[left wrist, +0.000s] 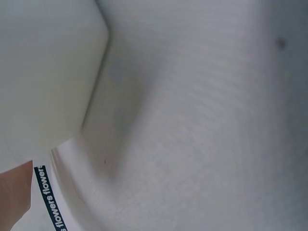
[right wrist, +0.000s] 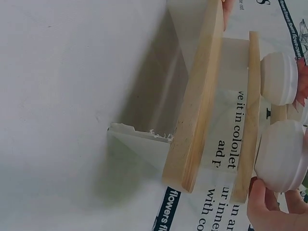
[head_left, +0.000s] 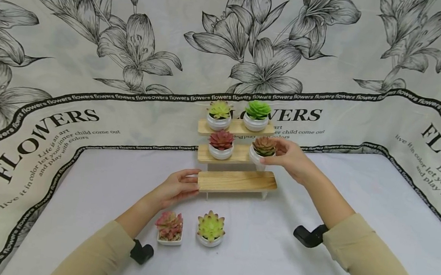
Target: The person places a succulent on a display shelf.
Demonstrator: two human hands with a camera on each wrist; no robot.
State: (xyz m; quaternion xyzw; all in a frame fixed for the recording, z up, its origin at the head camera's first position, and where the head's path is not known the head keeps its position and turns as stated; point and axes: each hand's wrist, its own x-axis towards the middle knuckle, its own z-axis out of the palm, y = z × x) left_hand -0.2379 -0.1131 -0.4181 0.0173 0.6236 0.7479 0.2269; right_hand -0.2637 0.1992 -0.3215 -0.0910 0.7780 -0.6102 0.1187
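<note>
A three-tier wooden display stand (head_left: 236, 181) with white supports stands at the middle of the table. My right hand (head_left: 292, 160) grips a white round pot with a brownish succulent (head_left: 264, 146) at the right end of the middle tier. In the right wrist view its fingers (right wrist: 259, 195) are against the white pot (right wrist: 281, 159), close to the board. My left hand (head_left: 179, 184) holds the left end of the lowest board, which bears no pot. A red succulent (head_left: 221, 144) sits left on the middle tier. The left wrist view shows mostly blurred white surfaces.
On the top tier stand a yellow-green succulent (head_left: 219, 115) and a bright green one (head_left: 257, 114). In front of the stand are a pink succulent in a square pot (head_left: 169, 227) and a lime-green one (head_left: 211, 228). Flower-printed cloth (head_left: 146, 116) hangs behind.
</note>
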